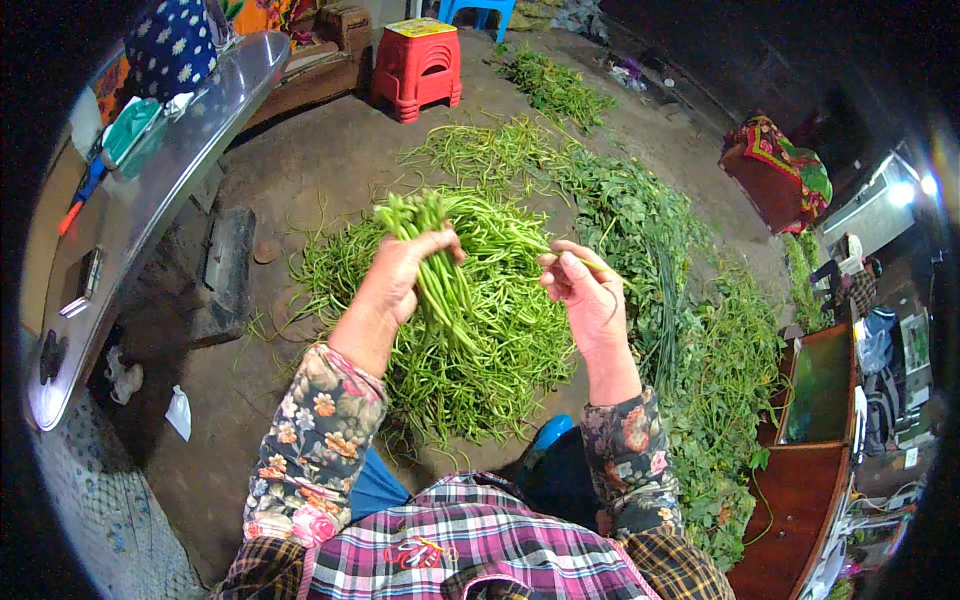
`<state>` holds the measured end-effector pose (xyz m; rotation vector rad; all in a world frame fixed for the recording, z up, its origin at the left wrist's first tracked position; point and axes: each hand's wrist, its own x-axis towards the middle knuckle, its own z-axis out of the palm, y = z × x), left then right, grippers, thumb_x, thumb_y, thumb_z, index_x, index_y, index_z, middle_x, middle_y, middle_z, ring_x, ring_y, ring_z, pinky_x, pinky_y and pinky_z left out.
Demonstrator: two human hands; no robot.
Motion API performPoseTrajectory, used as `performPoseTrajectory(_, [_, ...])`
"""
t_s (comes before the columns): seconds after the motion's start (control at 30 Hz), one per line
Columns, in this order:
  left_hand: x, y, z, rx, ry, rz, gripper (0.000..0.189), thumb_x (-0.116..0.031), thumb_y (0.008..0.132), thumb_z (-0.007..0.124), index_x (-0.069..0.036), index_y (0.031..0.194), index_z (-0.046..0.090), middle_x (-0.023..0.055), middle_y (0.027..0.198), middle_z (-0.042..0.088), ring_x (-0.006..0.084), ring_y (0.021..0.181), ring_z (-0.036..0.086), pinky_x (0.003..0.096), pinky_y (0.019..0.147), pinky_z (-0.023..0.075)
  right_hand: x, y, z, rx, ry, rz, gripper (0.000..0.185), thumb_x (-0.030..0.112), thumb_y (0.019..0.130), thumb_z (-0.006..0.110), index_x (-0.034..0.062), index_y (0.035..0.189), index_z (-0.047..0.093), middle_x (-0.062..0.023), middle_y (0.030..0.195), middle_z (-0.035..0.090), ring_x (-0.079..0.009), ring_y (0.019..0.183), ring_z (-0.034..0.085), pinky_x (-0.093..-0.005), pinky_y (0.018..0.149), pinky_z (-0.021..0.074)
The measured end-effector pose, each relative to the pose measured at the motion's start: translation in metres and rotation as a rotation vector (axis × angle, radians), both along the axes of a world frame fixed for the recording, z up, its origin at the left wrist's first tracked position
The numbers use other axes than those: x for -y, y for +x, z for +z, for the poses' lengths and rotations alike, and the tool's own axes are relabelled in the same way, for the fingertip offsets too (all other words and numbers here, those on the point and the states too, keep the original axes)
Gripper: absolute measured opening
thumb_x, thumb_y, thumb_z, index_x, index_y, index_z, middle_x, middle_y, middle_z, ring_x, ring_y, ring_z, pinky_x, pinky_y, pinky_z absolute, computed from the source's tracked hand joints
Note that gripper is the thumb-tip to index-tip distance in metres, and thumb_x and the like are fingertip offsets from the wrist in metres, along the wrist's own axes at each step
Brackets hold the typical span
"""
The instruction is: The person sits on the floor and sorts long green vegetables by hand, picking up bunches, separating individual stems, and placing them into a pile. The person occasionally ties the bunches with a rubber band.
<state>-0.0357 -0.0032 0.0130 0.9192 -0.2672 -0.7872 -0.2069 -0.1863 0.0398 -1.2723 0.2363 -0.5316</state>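
My left hand point(409, 271) is closed around a bundle of green stalks point(442, 289), their pale ends sticking up past the thumb. Opposite it, my right hand point(585, 289) pinches a single thin green stalk point(600, 266) between thumb and fingertips. Below both hands a large heap of loose green stalks point(495, 375) covers the floor in front of my knees. Behind this heap lies a looser spread of thin stalks point(487, 154). Leafy green vines point(630, 210) border the heap on the right.
A glass-topped table point(172, 172) stands at the left, over a dark block point(225, 262). Stacked red plastic stools point(418, 71) stand at the back. At the right are a reddish-brown wooden cabinet point(795, 502) and another person point(859, 289) farther off. White scrap point(178, 412) lies on the floor.
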Motion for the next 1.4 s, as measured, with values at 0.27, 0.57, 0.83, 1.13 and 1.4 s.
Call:
performPoseTrajectory(0.27, [0.018,-0.028,-0.003,-0.132,-0.153,-0.240,0.021,-0.006,0.092,0.061,0.000,0.112,0.063,0.0089,0.094,0.070,0.0201,0.084,0.069,0.0353,0.076,0.0577,-0.023,0.008,-0.001,0.061,-0.308,-0.014,0.024,0.011,0.097,0.059,-0.0026,0.115,0.067,-0.0093,0.102,0.069,-0.0118,0.080,0.064,-0.0229,0.064,0.0497])
performPoseTrajectory(0.57, [0.019,-0.033,0.009,-0.194,-0.110,-0.207,0.024,-0.007,0.090,0.068,-0.002,0.114,0.065,0.0063,0.101,0.070,0.0177,0.089,0.069,0.0335,0.081,0.0579,-0.042,0.026,0.000,0.085,-0.833,-0.258,0.032,-0.002,0.087,0.068,0.0116,0.116,0.072,-0.0046,0.084,0.058,-0.0127,0.072,0.061,-0.0256,0.063,0.0497])
performPoseTrajectory(0.83, [0.015,-0.027,0.007,-0.231,-0.096,-0.209,0.023,-0.012,0.093,0.066,-0.002,0.113,0.065,0.0064,0.101,0.070,0.0179,0.089,0.068,0.0342,0.081,0.0576,-0.041,0.027,-0.005,0.102,-1.038,-0.250,0.027,0.006,0.086,0.070,0.0081,0.113,0.072,-0.0098,0.087,0.062,-0.0201,0.076,0.061,-0.0303,0.066,0.0495])
performPoseTrajectory(1.13, [0.010,-0.004,0.001,-0.068,-0.195,-0.219,0.023,-0.025,0.096,0.059,-0.002,0.097,0.064,0.0122,0.099,0.068,0.0246,0.098,0.066,0.0380,0.095,0.0530,-0.022,0.021,-0.038,-0.130,-0.607,-0.039,0.013,0.011,0.091,0.069,0.0017,0.099,0.072,0.0014,0.078,0.065,-0.0050,0.066,0.057,-0.0204,0.060,0.0465])
performPoseTrajectory(1.4, [-0.002,0.024,0.007,0.023,-0.151,0.142,0.016,-0.017,0.090,0.068,-0.001,0.090,0.066,0.0110,0.082,0.069,0.0227,0.077,0.069,0.0364,0.071,0.0580,0.052,0.041,-0.116,-0.712,-0.803,0.223,0.025,0.025,0.089,0.068,0.0023,0.099,0.072,-0.0127,0.084,0.071,-0.0230,0.073,0.068,-0.0355,0.069,0.0535])
